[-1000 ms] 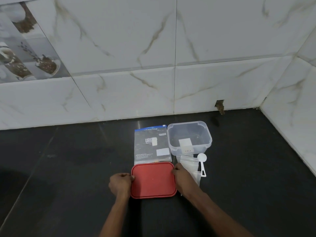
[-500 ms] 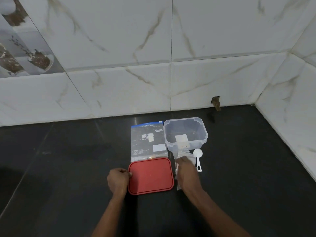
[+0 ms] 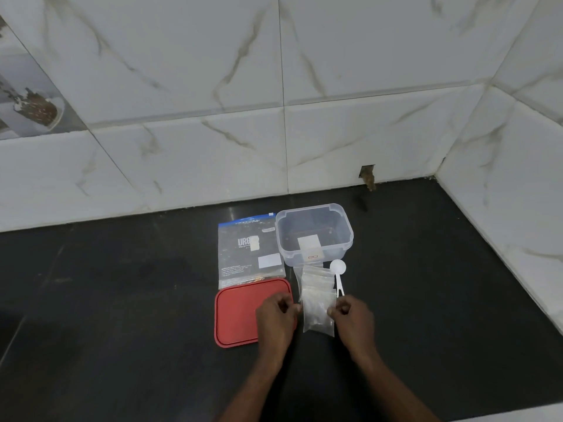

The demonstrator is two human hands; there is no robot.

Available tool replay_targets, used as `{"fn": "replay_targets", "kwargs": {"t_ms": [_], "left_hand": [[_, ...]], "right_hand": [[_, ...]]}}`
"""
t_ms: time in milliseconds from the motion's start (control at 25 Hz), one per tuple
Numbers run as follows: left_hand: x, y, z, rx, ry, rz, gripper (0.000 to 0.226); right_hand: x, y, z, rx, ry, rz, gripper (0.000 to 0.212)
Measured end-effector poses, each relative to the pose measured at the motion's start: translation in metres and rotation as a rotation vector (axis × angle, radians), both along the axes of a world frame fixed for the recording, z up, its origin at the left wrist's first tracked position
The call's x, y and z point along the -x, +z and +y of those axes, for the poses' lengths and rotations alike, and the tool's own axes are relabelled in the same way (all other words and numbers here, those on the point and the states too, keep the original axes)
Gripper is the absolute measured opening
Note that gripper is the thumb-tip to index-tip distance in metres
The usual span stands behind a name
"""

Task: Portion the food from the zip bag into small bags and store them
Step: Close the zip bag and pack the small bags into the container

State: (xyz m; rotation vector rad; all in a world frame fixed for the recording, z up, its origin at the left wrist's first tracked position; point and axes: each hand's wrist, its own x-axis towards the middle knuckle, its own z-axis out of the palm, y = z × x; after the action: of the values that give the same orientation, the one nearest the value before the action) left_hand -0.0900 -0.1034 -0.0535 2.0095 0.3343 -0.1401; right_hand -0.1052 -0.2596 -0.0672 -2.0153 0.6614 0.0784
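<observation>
The zip bag, just left of centre in the frame, bears bold white letters "URG"; a pale patch covers whatever follows them. The lines of fine print low on its left side are too small to read. A small red-edged sticker on the front wall of the clear container is also illegible.

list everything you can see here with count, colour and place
zip bag: one, clear with blue top, left of the container
container: one, clear, open, near the wall
lid: one, red, in front of the zip bag
small bags: stack, clear, in front of the container
spoon: one, white, right of the small bags
counter: one, black, under everything
wall: tiled, white marble, behind
left hand: one, pinching the small bags' left edge
right hand: one, pinching their right edge
</observation>
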Motion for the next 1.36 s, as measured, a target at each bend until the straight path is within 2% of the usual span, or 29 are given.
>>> {"fn": "replay_targets", "kwargs": {"t_ms": [40,160,240,440,560,600,680,760,800,920,1080,1200,1360], "left_hand": [[-0.003,-0.001,-0.002,0.019,-0.010,-0.004,0.008],[-0.015,-0.002,-0.001,0.058,-0.116,-0.016,0.036],[-0.022,-0.002,0.001,0.076,-0.207,-0.019,0.044],[-0.030,-0.008,0.010,0.229,-0.113,0.006,0.014],[-0.026,-0.003,0.010,0.350,-0.078,0.042,0.022],[-0.024,-0.003,0.009,0.382,-0.069,0.054,0.028],[-0.022,-0.005,0.009,0.405,-0.034,0.048,0.023],[-0.021,-0.010,0.010,0.416,0.019,0.044,0.011],[-0.020,-0.011,0.011,0.426,0.044,0.047,0.008],[-0.016,-0.014,0.014,0.441,0.066,0.057,0.004],[-0.016,-0.012,0.015,0.438,0.056,0.081,0.006],[-0.018,-0.013,0.012,0.446,0.055,0.092,0.007],[-0.018,-0.012,0.002,0.463,0.087,0.100,0.010]], "right_hand": [[-0.001,0.001,-0.002,-0.015,0.026,-0.032,0.010],[-0.009,0.003,-0.009,-0.135,0.118,-0.116,0.015],[-0.016,0.004,-0.012,-0.194,0.177,-0.138,0.013],[-0.027,0.007,-0.009,-0.392,0.143,-0.138,0.013],[-0.025,0.005,-0.008,-0.481,0.115,-0.098,0.017],[-0.025,0.005,-0.007,-0.444,0.071,-0.109,0.015],[-0.028,0.004,-0.008,-0.164,-0.013,-0.124,0.005],[-0.029,0.004,-0.008,0.129,0.008,-0.063,0.016],[-0.030,0.003,-0.006,0.171,0.033,-0.020,0.021],[-0.033,-0.001,-0.001,0.163,0.032,0.042,0.015],[-0.032,-0.006,-0.004,0.158,0.081,-0.123,0.011],[-0.031,-0.011,-0.002,0.242,0.177,-0.093,0.013],[-0.033,-0.013,0.000,0.161,0.132,-0.148,0.018]]}}
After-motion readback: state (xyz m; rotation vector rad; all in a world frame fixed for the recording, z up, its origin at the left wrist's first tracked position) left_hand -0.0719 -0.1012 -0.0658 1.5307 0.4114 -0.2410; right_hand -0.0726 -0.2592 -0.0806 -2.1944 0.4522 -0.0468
